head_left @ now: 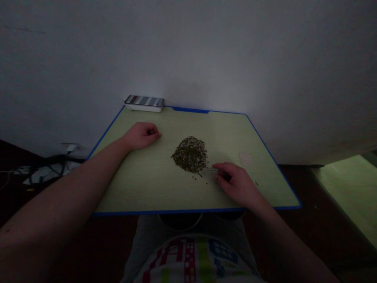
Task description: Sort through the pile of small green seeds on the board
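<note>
A heap of small dark green beans, with pale grains showing among them, lies in the middle of the table. My right hand is just right of the heap, closed on a clear, curved plastic piece that looks like a protractor. Its left edge reaches the heap's lower right side, where a few loose beans lie. Left of the heap, my left hand rests on the tabletop with its fingers curled in, and nothing shows in it. A small patch of whitish grains lies beyond my right hand.
At the back left corner sits a white box with a dark, striped top. A blue edge runs round the table, close to the wall. Cables and a plug are at the left. A tiny dark sliver lies near my right wrist.
</note>
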`<move>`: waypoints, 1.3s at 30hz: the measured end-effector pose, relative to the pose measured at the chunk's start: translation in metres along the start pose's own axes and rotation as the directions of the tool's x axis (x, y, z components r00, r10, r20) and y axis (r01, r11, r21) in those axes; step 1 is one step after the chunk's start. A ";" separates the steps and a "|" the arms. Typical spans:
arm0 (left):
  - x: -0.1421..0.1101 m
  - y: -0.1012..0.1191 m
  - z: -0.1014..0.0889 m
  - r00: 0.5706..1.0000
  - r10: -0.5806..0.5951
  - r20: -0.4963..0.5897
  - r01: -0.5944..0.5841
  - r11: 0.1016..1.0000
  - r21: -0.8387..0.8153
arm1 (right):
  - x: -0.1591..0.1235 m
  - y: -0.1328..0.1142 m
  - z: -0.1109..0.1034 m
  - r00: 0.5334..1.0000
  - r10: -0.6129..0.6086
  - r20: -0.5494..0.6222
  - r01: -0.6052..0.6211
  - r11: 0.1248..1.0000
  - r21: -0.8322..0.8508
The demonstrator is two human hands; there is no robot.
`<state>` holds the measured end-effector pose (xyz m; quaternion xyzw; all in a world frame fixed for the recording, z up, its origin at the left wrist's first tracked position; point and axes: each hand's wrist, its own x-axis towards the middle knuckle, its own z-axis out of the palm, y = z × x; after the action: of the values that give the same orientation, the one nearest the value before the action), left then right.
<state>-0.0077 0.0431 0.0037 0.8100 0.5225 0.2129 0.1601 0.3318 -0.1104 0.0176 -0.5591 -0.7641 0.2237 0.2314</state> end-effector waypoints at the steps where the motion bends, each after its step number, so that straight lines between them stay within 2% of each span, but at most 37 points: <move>1: 0.000 -0.001 0.000 1.000 0.002 0.000 -0.002 1.000 -0.001 | 0.000 0.000 0.000 1.000 -0.002 0.003 0.002 1.000 0.003; 6: -0.001 0.000 0.000 1.000 0.000 0.007 0.000 1.000 -0.017 | 0.001 -0.003 -0.001 0.999 -0.012 0.031 0.011 1.000 0.013; 19: -0.001 0.003 -0.001 0.999 -0.039 0.020 0.040 0.999 -0.011 | 0.005 -0.003 -0.001 1.000 0.004 0.014 -0.004 1.000 -0.018; 30: -0.001 0.006 -0.002 1.000 0.004 0.012 -0.003 1.000 -0.023 | 0.006 0.000 0.000 0.999 0.033 -0.001 -0.033 0.999 -0.003; 39: -0.002 0.006 -0.003 1.000 0.003 0.005 -0.003 1.000 -0.016 | 0.008 0.000 -0.002 0.999 -0.016 0.033 0.015 0.999 0.030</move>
<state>-0.0053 0.0395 0.0084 0.8100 0.5192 0.2150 0.1676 0.3308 -0.1028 0.0201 -0.5458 -0.7688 0.2425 0.2284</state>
